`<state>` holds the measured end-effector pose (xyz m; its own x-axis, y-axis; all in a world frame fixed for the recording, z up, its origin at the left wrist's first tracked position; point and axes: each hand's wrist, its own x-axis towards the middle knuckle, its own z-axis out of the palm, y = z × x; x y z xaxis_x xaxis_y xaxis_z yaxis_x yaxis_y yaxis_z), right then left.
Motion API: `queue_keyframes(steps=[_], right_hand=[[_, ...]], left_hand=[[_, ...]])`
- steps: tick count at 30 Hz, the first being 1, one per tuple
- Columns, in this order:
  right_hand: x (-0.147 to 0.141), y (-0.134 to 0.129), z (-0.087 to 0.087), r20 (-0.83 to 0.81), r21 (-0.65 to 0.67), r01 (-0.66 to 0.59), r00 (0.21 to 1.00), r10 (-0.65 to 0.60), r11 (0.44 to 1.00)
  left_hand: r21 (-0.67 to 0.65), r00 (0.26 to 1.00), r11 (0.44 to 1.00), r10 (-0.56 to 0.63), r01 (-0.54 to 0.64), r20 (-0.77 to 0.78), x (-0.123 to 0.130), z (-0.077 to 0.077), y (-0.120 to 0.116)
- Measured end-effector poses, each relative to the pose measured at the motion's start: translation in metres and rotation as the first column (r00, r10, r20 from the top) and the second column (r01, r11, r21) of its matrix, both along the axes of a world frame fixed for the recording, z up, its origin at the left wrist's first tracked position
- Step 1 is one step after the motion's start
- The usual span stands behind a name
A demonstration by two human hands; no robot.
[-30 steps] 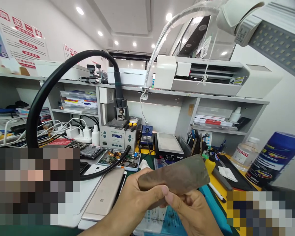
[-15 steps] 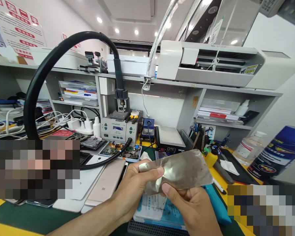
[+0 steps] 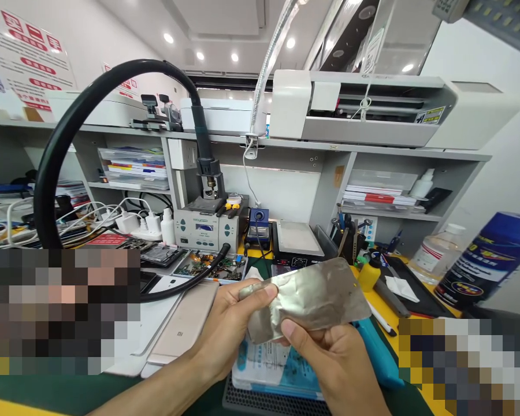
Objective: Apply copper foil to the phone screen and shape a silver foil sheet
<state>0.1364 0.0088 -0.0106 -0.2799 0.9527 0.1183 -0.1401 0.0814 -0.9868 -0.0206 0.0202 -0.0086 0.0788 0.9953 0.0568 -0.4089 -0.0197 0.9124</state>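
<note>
A thin, wrinkled metallic sheet (image 3: 318,292) with rounded corners is held up between both hands, its right end raised and free. My left hand (image 3: 238,315) pinches its left end, thumb on top and fingers hidden behind. My right hand (image 3: 329,352) grips the lower edge near the middle, thumb pressed on the front and fingers curled underneath. Below the sheet lies a blue and white flat case (image 3: 260,370) on a black perforated mat (image 3: 260,403).
Gold and white phones or tablets (image 3: 182,323) lie left of my left arm. Behind are a tray of small parts (image 3: 190,266), a rework station (image 3: 205,228) and a heating plate (image 3: 301,240). A yellow bottle (image 3: 368,274) and a blue spray can (image 3: 485,260) stand right.
The view has shifted slightly, so the shelves and bench items appear a little further left. The sheet's face looks more crumpled and catches the light differently. Both hands keep their grip.
</note>
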Motion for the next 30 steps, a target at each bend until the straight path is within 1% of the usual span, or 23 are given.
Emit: queue_keyframes(steps=[4, 8, 10, 12, 13, 15, 18, 19, 21, 24, 26, 28, 30], right_hand=[[0.001, 0.000, 0.002, 0.046, 0.023, -0.006, 0.999, 0.005, 1.000], [0.004, 0.001, 0.002, 0.067, 0.015, -0.028, 0.997, 0.027, 0.999], [0.006, 0.001, 0.002, 0.088, 0.015, -0.015, 0.996, 0.013, 1.000], [0.008, 0.001, 0.002, 0.100, 0.022, 0.026, 0.995, -0.028, 0.999], [0.009, 0.001, 0.001, 0.090, 0.019, 0.051, 0.995, -0.052, 0.999], [0.010, 0.002, 0.000, 0.041, 0.001, 0.103, 0.994, -0.102, 0.995], [0.012, 0.003, -0.002, -0.033, -0.025, 0.152, 0.988, -0.152, 0.988], [0.012, 0.004, -0.002, -0.041, -0.026, 0.156, 0.987, -0.157, 0.987], [0.012, 0.005, -0.002, -0.042, -0.022, 0.152, 0.987, -0.152, 0.988], [0.012, 0.006, 0.001, -0.036, -0.023, 0.128, 0.991, -0.129, 0.991], [0.013, 0.007, 0.002, -0.041, -0.025, 0.103, 0.994, -0.104, 0.994], [0.016, 0.008, 0.003, -0.054, -0.013, 0.073, 0.996, -0.074, 0.997], [0.018, 0.010, 0.004, -0.059, 0.006, 0.042, 0.997, -0.041, 0.999]], left_hand=[[-0.007, 1.000, 1.000, 0.004, -0.004, 0.004, 0.000, 0.001, 0.001], [-0.015, 1.000, 1.000, 0.010, -0.010, 0.017, 0.000, 0.002, 0.002], [-0.040, 0.999, 0.999, 0.015, -0.014, 0.030, -0.002, 0.000, 0.003], [-0.045, 1.000, 0.999, 0.023, -0.023, 0.007, -0.005, -0.001, 0.004], [-0.018, 0.999, 1.000, 0.022, -0.023, -0.034, -0.007, -0.002, 0.004], [0.099, 0.984, 0.995, 0.034, -0.017, -0.177, -0.010, -0.001, 0.003], [0.301, 0.919, 0.953, 0.081, 0.043, -0.387, -0.014, 0.006, 0.001], [0.338, 0.902, 0.939, 0.089, 0.066, -0.423, -0.015, 0.008, 0.000], [0.372, 0.891, 0.923, 0.081, 0.103, -0.447, -0.016, 0.010, 0.000], [0.365, 0.901, 0.926, 0.072, 0.100, -0.429, -0.016, 0.005, 0.002], [0.323, 0.907, 0.941, 0.049, 0.099, -0.419, -0.015, 0.000, 0.005], [0.258, 0.913, 0.958, -0.009, 0.125, -0.409, -0.014, -0.002, 0.007], [0.201, 0.919, 0.967, -0.069, 0.158, -0.388, -0.014, -0.001, 0.008]])
